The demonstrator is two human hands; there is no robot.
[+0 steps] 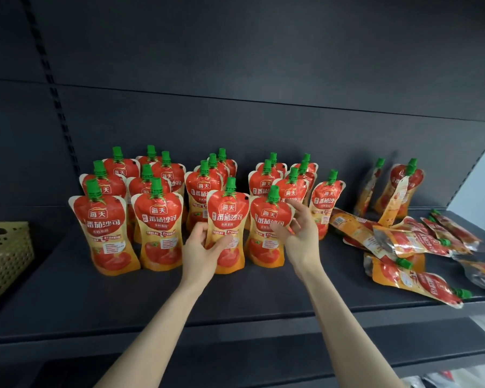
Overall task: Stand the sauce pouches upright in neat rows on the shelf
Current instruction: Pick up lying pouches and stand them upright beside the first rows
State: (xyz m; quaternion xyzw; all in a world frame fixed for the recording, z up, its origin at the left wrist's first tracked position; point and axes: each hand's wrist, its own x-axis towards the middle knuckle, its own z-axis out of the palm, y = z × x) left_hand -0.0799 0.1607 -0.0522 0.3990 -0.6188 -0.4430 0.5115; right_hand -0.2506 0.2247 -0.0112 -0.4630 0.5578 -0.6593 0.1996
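Note:
Several red and orange sauce pouches with green caps stand upright in rows on the dark shelf (67, 298). My left hand (200, 252) grips the lower left side of the third front-row pouch (228, 219), thumb across its front. My right hand (298, 228) hovers, fingers loosely spread, just right of the fourth front-row pouch (267, 233); whether it touches is unclear. A heap of several pouches (409, 242) lies flat on the shelf's right part. Two or three pouches (401, 189) lean against the back wall there.
A perforated tan basket (6, 256) sits at the shelf's left end. The dark back panel (263, 79) rises behind the rows. The shelf's front edge (235, 329) runs below my forearms. Bare shelf lies in front of the front row.

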